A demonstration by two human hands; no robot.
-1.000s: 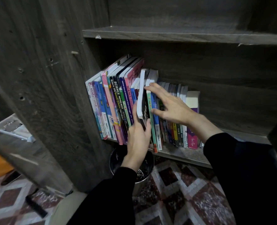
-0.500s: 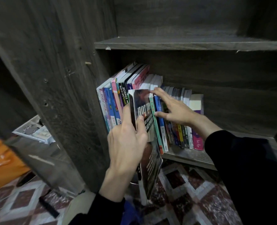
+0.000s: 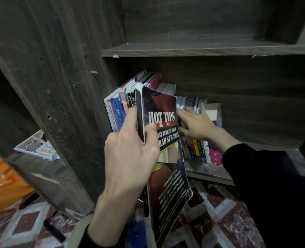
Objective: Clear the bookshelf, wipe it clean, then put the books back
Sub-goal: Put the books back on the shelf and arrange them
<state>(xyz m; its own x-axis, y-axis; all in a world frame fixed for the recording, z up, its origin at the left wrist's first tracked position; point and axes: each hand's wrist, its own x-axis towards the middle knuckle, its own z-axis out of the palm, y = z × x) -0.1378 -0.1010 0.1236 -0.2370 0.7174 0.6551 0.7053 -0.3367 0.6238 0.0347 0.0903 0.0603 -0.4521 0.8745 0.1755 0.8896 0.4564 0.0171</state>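
Here left hand (image 3: 130, 158) grips glossy dark-covered paperback (image 3: 159, 111).

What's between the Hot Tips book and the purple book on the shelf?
The right hand, touching a row of upright books, in the head view.

**Words on Cover and Spines**

The dark book (image 3: 158, 111) carried "HOT TIPS" in large pale capitals on its front cover. Beneath that, a black band read "TERKINI" and "SPM 2023", its start covered. Behind it, a white spine (image 3: 110, 111) read "ANJAKAN" and a blue spine (image 3: 118, 112) read "focus". The small print lower on the cover was too blurred to read.
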